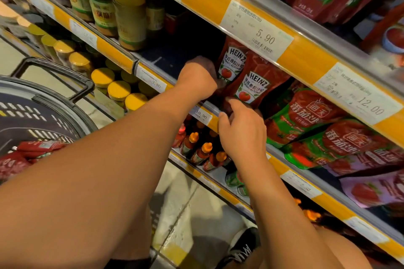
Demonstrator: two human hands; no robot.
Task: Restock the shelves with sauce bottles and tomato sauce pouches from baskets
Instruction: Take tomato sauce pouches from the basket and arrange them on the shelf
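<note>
Fingers of the left hand reach behind a Heinz ketchup pouch, hidden, so their grip cannot be told; probably steadying it upright. Curled right hand fingers pinch the base of the front Heinz pouch, seemingly seating it against the shelf lip so labels face out. More pouches wait in the basket at lower left.

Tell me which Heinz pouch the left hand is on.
The rear Heinz pouch, further left and deeper in the shelf. The left hand touches its left edge; the front pouch sits nearer the right hand.
</note>
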